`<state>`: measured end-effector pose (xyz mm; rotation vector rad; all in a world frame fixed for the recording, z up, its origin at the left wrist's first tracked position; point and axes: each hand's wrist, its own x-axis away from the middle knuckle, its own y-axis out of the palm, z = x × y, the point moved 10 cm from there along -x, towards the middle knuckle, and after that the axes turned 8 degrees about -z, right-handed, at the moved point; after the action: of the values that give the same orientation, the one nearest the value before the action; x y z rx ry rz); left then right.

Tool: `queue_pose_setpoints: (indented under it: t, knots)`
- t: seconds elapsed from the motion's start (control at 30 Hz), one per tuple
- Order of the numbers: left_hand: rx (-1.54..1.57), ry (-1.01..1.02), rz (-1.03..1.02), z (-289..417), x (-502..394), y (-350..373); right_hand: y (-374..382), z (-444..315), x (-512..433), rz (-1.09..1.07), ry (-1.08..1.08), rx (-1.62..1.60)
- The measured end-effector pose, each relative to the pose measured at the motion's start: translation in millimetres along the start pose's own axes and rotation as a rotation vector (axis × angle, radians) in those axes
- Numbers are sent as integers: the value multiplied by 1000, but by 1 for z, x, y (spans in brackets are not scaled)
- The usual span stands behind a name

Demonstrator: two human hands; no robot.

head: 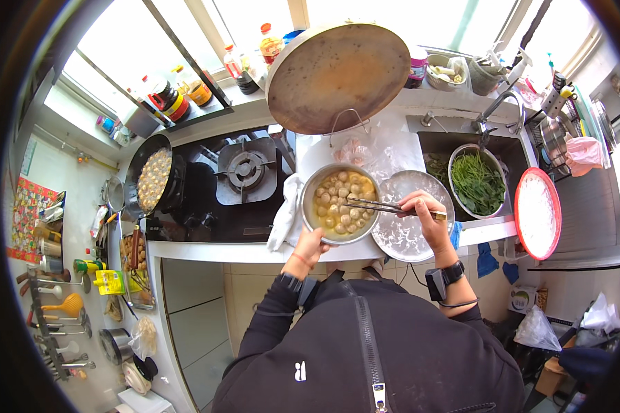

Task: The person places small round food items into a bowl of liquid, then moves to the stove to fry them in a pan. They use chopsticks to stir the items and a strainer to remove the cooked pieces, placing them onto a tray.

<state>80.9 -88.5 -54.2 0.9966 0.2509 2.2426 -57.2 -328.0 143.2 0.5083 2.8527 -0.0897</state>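
Note:
My left hand [309, 249] grips the near rim of a steel bowl [305, 202]. Inside it, several round, brownish balls [343, 210] sit in a yellow liquid that looks like beaten egg. A pair of dark chopsticks [380, 206] with light ends is held in my right hand [428, 216]; their tips reach over the bowl, among the balls. Under my right hand lies a wide, shallow steel basin [400, 242] with scattered whitish bits or residue, close against the bowl's right side. A white cloth [285, 210] lies left of the bowl.
At the left, a black wok [129, 178] holds bubbling balls on the gas hob [196, 183]. A large round board [341, 77] leans upright behind the bowl. In the sink [514, 155] stands a basin of leafy greens [478, 180], with a red-rimmed tray [537, 214] beyond it.

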Motion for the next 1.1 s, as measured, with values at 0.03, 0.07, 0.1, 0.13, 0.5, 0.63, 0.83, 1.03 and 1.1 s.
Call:
queue_pose_setpoints:
  t: [0.03,0.07,0.1,0.13,0.5,0.63,0.83,1.03,1.1]
  knots:
    - [-3,9,8,1,2,0,-1,-2,-1,3,-15,11]
    - [58,36,-65,2,3,6,-1,-3,-1,5,-25,-4]
    - [54,-10,-37,-3,2,5,-1,-2,-1,1,-10,-2]
    - [116,24,-92,0,1,10,-2,0,-1,1,5,-6]
    - [140,45,-89,-6,-7,2,-3,-2,1,4,-9,-27]
    - [89,-16,0,-6,7,-3,-3,0,2,-2,-5,2]
    - [91,31,-91,4,5,4,-2,2,5,13,15,-11]
    - [50,6,-29,-7,-2,-11,0,1,3,0,0,22]
    - [0,-23,7,-9,-1,-16,-1,0,3,18,-21,9]
